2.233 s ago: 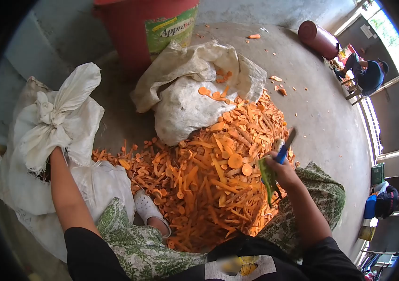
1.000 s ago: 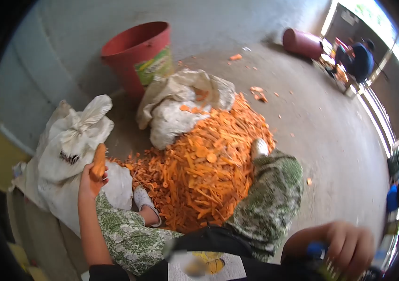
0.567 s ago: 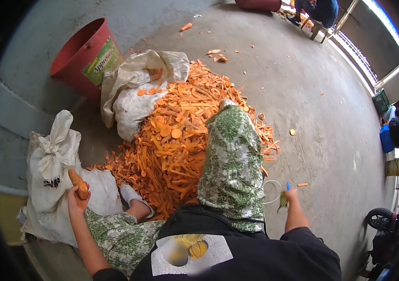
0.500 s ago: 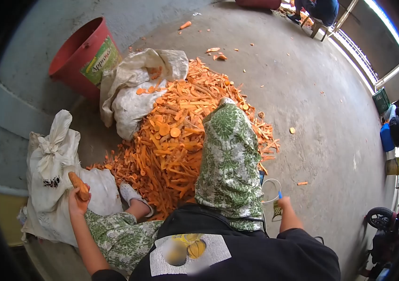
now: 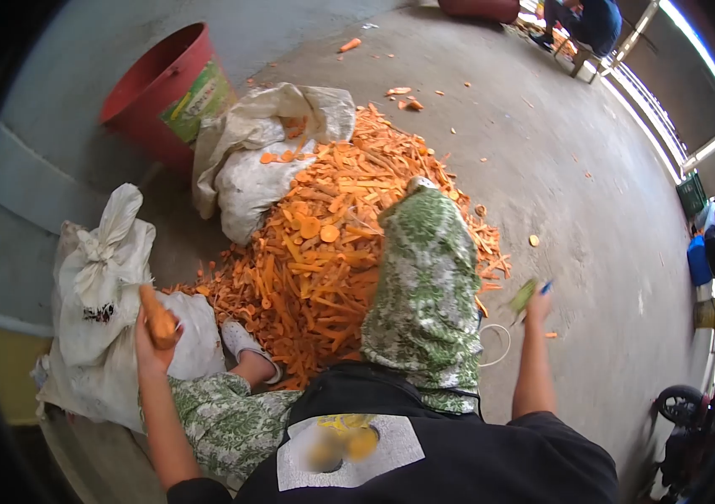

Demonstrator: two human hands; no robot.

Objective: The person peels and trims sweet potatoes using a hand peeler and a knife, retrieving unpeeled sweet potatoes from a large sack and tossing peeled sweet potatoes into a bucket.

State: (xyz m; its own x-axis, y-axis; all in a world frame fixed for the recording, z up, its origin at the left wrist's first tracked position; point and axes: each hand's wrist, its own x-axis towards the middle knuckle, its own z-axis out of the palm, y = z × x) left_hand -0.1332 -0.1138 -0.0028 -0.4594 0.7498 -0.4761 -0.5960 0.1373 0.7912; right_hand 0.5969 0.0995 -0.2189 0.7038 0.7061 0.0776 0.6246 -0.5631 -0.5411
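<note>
My left hand (image 5: pixel 152 346) is closed around a thick carrot (image 5: pixel 158 317), its tip pointing up, beside a tied white sack (image 5: pixel 105 307). Out to the right, over the concrete floor, my right hand (image 5: pixel 535 309) is closed on a small blue item (image 5: pixel 546 287). A flat yellow-green piece (image 5: pixel 523 296) shows at that hand; blur hides what it is and how it is held. A thin white loop (image 5: pixel 495 344) hangs or lies below it. Between my legs and beyond spreads a large heap of cut carrot strips and slices (image 5: pixel 324 244).
An open white sack (image 5: pixel 248 189) lies against the heap, and a red bin (image 5: pixel 160 101) leans behind it. Another person (image 5: pixel 588 25) sits at the far right back. A wheel (image 5: pixel 680 405) stands at right. Loose carrot bits dot the floor (image 5: pixel 601 252).
My right hand has risen and moved outward with the blue item, and the yellow-green piece has swung up. My left hand has turned the carrot more upright. The view has shifted slightly.
</note>
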